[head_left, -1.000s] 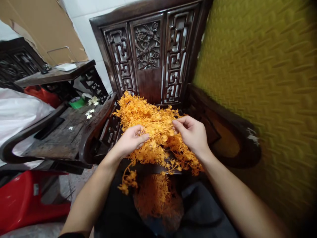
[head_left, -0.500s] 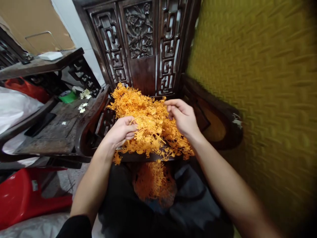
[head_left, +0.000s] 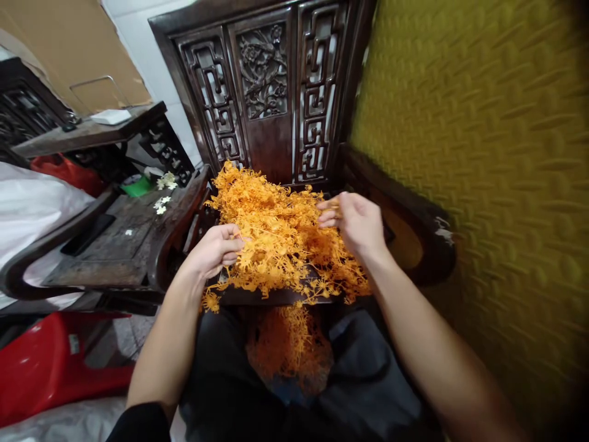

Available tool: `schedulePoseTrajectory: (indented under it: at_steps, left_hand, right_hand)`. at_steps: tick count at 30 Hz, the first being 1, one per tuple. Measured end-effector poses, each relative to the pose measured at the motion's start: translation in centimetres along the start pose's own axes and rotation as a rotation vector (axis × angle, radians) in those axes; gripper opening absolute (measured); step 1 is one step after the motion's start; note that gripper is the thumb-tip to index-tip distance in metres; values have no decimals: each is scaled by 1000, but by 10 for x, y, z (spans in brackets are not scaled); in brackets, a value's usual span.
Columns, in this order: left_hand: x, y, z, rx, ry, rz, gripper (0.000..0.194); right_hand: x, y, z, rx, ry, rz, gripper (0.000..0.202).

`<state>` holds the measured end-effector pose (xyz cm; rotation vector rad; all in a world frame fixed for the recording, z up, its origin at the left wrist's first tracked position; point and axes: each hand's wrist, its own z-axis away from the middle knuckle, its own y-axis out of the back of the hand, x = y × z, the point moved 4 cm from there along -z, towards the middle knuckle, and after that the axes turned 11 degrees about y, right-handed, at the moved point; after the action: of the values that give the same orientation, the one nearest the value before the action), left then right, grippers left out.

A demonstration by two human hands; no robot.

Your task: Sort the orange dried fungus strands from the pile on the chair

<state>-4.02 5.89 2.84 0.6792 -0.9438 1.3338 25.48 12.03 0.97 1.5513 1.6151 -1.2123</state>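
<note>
A heap of orange plastic flower sprays (head_left: 271,209), with thin stems and small blossoms, covers the seat of a dark carved wooden chair (head_left: 271,141). At the heap's left side, my left hand (head_left: 216,248) is closed in a pinch on one orange spray that lies over the rest. My right hand (head_left: 361,224) hovers by the heap's right edge, fingers stretched to the left and apart. A bit of orange shows by those fingers; whether they touch it is unclear. More orange sprays fill a clear bag (head_left: 289,350) below the seat edge, between my knees.
A second dark wooden chair (head_left: 101,264) on the left bears green tape (head_left: 137,185) and pale flower pieces (head_left: 162,204). A red plastic stool (head_left: 41,362) and white sacks (head_left: 37,205) stand at the left. A yellow textured surface (head_left: 483,153) rises close on the right.
My right hand has moved right and slightly down, away from the middle of the heap. My left hand has shifted a little left, still pinching the spray. The view has tilted slightly.
</note>
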Motion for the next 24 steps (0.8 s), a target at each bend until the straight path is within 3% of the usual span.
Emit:
schedulePoseTrajectory:
  at_steps: [3,6,9,11,14,16,18,21,24]
  left_hand:
    - [-3,-7,-2,-9,16,-29,40]
    - [-7,-15,-5,-20,36,-57,39]
    - [-10,-19,-10,-22,60,-105,35]
    - [-12,-18,-13,-13,64,-127,34]
    - [-13,-11,-18,20,57,-125,37]
    - [-11,-7,-19,35,44,-96,39]
    - [-9,-6,-19,39,27,-63,39]
    - [-5,-9,-19,43,-4,-15,39]
    - [-2,-13,-21,43,-37,34,39]
  right_hand:
    - [-2,-24,12,-187,-76,-93,51]
    - [-11,-47,29,-348,-112,-24,49]
    - [-21,-62,38,-523,16,167,45]
    - [-28,-60,35,-445,150,206,41]
    - [-37,-33,18,-28,277,56,40]
    - [-37,-15,8,151,268,-82,40]
    - [-30,-8,3,138,148,-190,42]
    - [-14,-15,6,-12,-59,-270,40]
    - [-3,-26,12,-111,-109,-259,35]
